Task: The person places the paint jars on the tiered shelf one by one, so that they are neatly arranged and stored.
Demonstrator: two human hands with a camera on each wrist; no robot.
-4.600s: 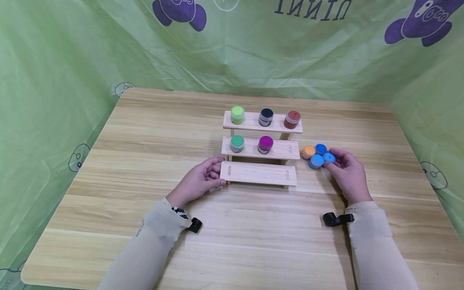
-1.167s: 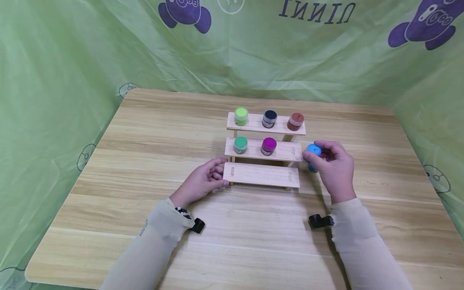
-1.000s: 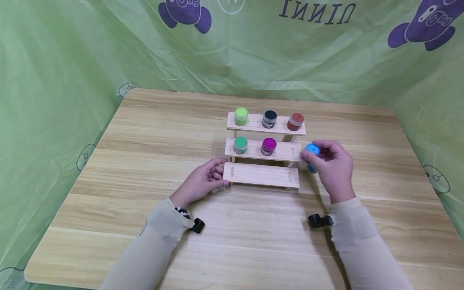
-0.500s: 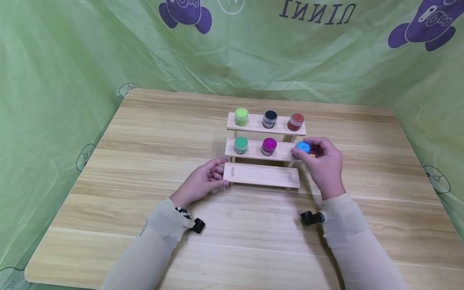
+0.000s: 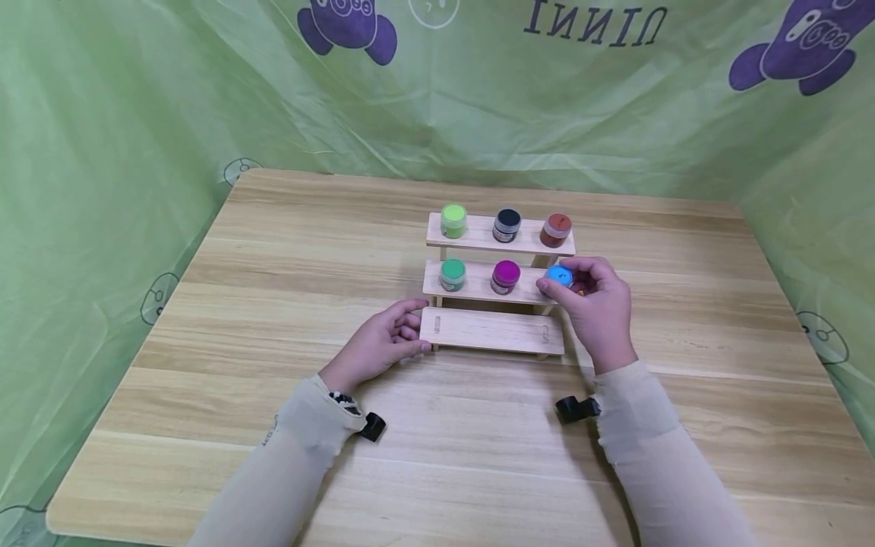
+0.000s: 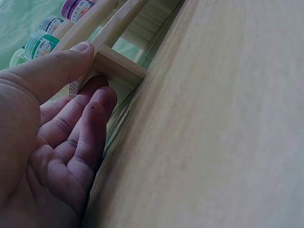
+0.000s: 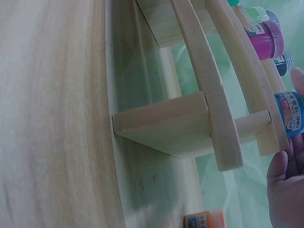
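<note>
In the head view, my right hand [image 5: 598,308] pinches a light blue paint jar [image 5: 559,276] at the right end of the middle step of a three-step wooden display stand [image 5: 492,330]. The right wrist view shows that blue jar [image 7: 289,114] upright at the step's end, thumb and fingers around it. My left hand [image 5: 379,342] holds the left end of the lowest step, thumb at its front corner and a finger at its back corner. A green jar [image 5: 453,274] and a magenta jar [image 5: 505,276] share the middle step.
Light green [image 5: 453,220], black [image 5: 506,225] and dark red [image 5: 556,229] jars stand on the top step. An orange jar [image 7: 204,219] is on the table right of the stand; my right hand mostly hides that spot in the head view. A green cloth [image 5: 478,114] hangs behind the table.
My right hand has taken the light blue jar from the cluster right of the stand and carried it left onto the middle step's right end. My left hand keeps its place on the stand.
</note>
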